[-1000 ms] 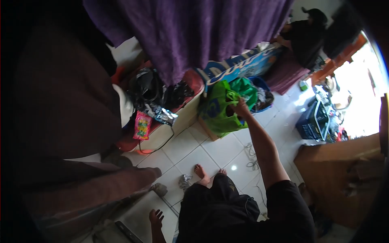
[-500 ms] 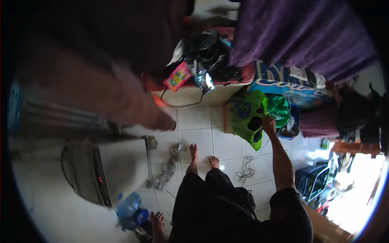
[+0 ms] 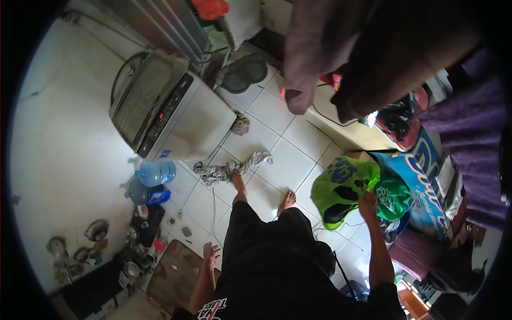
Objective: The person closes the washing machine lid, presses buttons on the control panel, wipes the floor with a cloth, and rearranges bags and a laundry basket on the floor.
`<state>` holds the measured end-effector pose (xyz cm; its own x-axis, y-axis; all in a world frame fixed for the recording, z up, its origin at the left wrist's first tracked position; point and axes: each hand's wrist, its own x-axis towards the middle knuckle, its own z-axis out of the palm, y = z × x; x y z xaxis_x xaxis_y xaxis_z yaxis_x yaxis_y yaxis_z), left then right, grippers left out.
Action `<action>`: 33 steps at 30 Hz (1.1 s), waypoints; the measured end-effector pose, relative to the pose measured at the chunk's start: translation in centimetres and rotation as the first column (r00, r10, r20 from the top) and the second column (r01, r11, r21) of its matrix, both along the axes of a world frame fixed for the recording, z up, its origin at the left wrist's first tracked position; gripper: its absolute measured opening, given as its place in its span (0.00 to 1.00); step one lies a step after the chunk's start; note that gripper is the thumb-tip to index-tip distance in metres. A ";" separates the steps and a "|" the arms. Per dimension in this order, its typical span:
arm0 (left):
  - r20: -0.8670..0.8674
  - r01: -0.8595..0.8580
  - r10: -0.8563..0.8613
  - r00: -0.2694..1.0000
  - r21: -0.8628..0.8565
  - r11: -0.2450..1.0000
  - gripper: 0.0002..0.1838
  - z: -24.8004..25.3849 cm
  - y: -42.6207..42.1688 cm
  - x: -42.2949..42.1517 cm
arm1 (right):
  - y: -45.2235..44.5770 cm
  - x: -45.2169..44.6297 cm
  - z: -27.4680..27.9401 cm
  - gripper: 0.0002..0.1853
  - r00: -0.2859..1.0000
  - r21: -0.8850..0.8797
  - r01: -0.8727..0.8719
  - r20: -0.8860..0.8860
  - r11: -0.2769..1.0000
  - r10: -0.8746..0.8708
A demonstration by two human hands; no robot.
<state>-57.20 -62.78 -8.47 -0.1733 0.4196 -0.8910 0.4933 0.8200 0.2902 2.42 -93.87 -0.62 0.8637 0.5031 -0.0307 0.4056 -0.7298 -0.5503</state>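
Observation:
My right hand [image 3: 367,206] grips the upper edge of a bright green bag [image 3: 328,194] with dark blue print and dark openings in its side. Next to that bag is a darker green bag [image 3: 393,196] with white lettering. My left hand [image 3: 212,256] hangs low on the other side of my body, fingers apart and holding nothing. Below it lies a brown patterned mat or board [image 3: 178,274]. A crumpled grey patterned cloth [image 3: 213,174] is stretched over the tiles, with my foot on or right against it.
A top-loading washing machine [image 3: 194,120] with a lit red display stands at the left. Beside it are a blue water jug [image 3: 159,173] and kitchen items. Dark clothes [image 3: 320,48] hang overhead, partly blocking the view. A thin cord [image 3: 214,205] runs across the floor.
The view has swung toward the washing machine, bringing the kitchen items and mat into sight. My right hand keeps its hold on the bright green bag. My left hand shows more fully.

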 end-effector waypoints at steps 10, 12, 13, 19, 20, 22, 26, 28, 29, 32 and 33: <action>-0.027 0.016 -0.019 0.999 -0.103 0.995 0.30 -4.7 3.6 -3.7 | 21.9 -12.4 -3.8 0.18 0.791 0.071 -0.122 -0.595 0.990 0.140; 0.036 0.050 -0.047 0.998 -0.075 0.996 0.31 -5.1 5.6 -5.1 | 27.3 -14.4 -4.8 0.16 0.718 0.040 -0.129 -0.686 0.991 0.121; 0.087 0.089 -0.085 0.993 -0.043 0.995 0.32 -5.2 6.5 -6.3 | 29.2 -15.6 -8.2 0.17 0.715 0.015 -0.140 -0.690 0.990 0.112; 0.049 -0.073 0.080 0.996 -0.138 0.988 0.34 -5.3 7.9 -18.1 | 41.2 -22.6 -22.5 0.24 0.807 -0.151 -0.366 -0.543 0.918 0.232; 0.013 -0.107 0.110 0.994 -0.156 0.982 0.35 -4.5 7.3 -20.5 | 43.2 -23.9 -24.2 0.25 0.794 -0.180 -0.356 -0.576 0.917 0.195; -0.126 -0.256 0.231 0.965 -0.254 0.933 0.35 -3.3 6.9 -24.8 | 47.3 -25.9 -24.8 0.25 0.763 -0.192 -0.308 -0.635 0.932 0.121; -0.264 -0.446 0.371 0.890 -0.347 0.825 0.36 -4.2 2.5 -37.4 | 55.0 -29.7 -28.0 0.27 0.796 -0.157 -0.123 -0.605 0.980 0.003; -0.308 -0.487 0.391 0.867 -0.358 0.797 0.36 -4.0 2.3 -38.7 | 58.4 -30.6 -33.5 0.27 0.807 -0.220 -0.158 -0.590 0.963 -0.003; -0.310 -0.484 0.386 0.869 -0.371 0.792 0.36 -4.2 1.2 -40.0 | 59.9 -31.0 -35.7 0.27 0.817 -0.281 -0.185 -0.577 0.942 -0.012; -0.309 -0.472 0.370 0.876 -0.393 0.789 0.35 -5.6 1.3 -39.4 | 65.2 -31.8 -39.5 0.27 0.716 -0.219 -0.333 -0.692 0.917 0.094; -0.317 -0.477 0.370 0.873 -0.402 0.782 0.35 -6.0 1.7 -39.0 | 65.4 -32.3 -44.2 0.26 0.708 -0.133 -0.523 -0.617 0.842 0.343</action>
